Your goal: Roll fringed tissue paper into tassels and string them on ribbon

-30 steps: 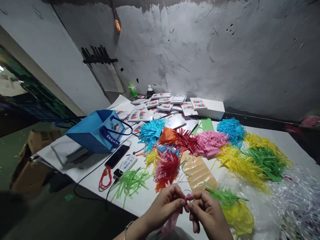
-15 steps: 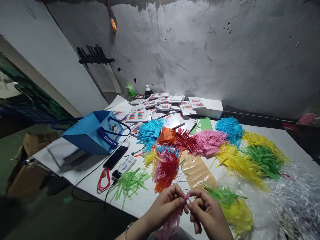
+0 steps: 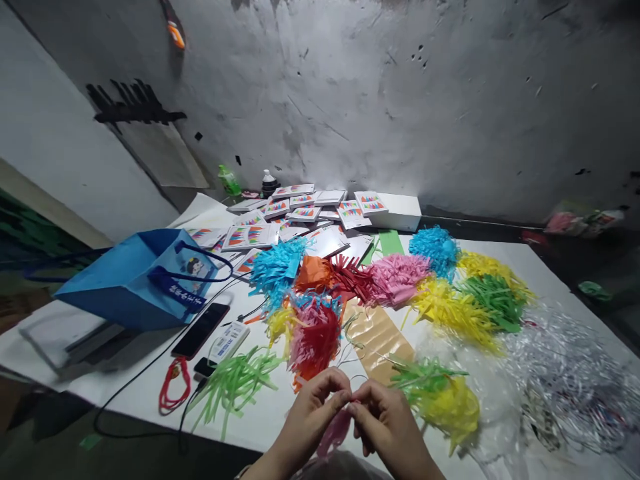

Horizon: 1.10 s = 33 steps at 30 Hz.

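Both hands meet at the table's front edge, fingertips pinched together. My left hand (image 3: 315,410) is closed on the top of a pink paper tassel (image 3: 336,430), whose strips hang down below the fingers. My right hand (image 3: 383,417) is closed on the same tassel top, right against the left fingertips; a thin string loop shows just behind them. Just beyond the hands lies a bundle of red, pink and orange tassels (image 3: 317,333). Light green paper strips (image 3: 240,380) lie to the left, and a green and yellow tassel bunch (image 3: 440,397) to the right.
A blue gift bag (image 3: 125,280) lies tipped at the left, near a phone (image 3: 200,330) and a black cable. Flat printed packs (image 3: 303,213) are heaped at the back by the wall. Clear plastic and silvery strands (image 3: 575,380) cover the right side. Brown paper (image 3: 380,343) lies mid-table.
The view has shifted to the right, so things on the table appear further left. My hands have drawn closer together, with fingertips now touching at the tassel's top.
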Each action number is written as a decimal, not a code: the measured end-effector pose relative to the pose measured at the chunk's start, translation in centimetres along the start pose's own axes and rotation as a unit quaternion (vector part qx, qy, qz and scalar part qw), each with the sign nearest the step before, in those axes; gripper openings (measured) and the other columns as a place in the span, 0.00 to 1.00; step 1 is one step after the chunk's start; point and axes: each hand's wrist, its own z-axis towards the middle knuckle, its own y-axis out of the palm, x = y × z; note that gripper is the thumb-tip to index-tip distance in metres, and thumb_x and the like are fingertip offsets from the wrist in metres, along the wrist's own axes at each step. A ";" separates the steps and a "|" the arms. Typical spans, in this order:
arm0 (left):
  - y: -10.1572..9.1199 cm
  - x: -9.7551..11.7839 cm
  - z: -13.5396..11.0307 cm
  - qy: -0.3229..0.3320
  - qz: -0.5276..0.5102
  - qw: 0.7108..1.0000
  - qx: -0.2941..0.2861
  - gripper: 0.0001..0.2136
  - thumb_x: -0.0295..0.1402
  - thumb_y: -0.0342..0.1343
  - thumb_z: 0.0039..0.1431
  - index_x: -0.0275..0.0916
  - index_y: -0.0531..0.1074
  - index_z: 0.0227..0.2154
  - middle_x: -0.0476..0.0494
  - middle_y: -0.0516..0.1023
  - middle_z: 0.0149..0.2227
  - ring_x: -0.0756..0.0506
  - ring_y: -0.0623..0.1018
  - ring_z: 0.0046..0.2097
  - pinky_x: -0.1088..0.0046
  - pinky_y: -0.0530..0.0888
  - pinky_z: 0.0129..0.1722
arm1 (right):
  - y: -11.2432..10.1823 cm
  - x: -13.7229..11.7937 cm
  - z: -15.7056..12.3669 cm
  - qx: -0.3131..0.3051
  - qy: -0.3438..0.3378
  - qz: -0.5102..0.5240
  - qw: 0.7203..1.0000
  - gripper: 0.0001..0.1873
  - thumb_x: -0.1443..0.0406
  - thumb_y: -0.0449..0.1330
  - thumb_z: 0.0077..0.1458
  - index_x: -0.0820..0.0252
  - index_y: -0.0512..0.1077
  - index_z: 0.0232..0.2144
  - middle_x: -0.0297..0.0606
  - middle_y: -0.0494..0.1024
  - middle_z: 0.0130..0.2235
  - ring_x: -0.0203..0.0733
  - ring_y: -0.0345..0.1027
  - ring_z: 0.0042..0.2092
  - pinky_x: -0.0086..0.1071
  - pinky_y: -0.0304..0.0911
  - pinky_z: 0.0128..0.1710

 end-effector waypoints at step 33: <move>-5.1 -7.1 16.7 -0.018 0.489 0.869 0.067 0.12 0.35 0.56 0.65 0.36 0.72 0.47 0.40 0.75 0.49 0.42 0.77 0.48 0.57 0.75 0.48 | -3.2 11.2 2.3 0.127 -0.102 -0.250 0.954 0.32 0.44 0.44 0.64 0.59 0.78 0.31 0.37 0.76 0.23 0.39 0.70 0.24 0.28 0.60 0.28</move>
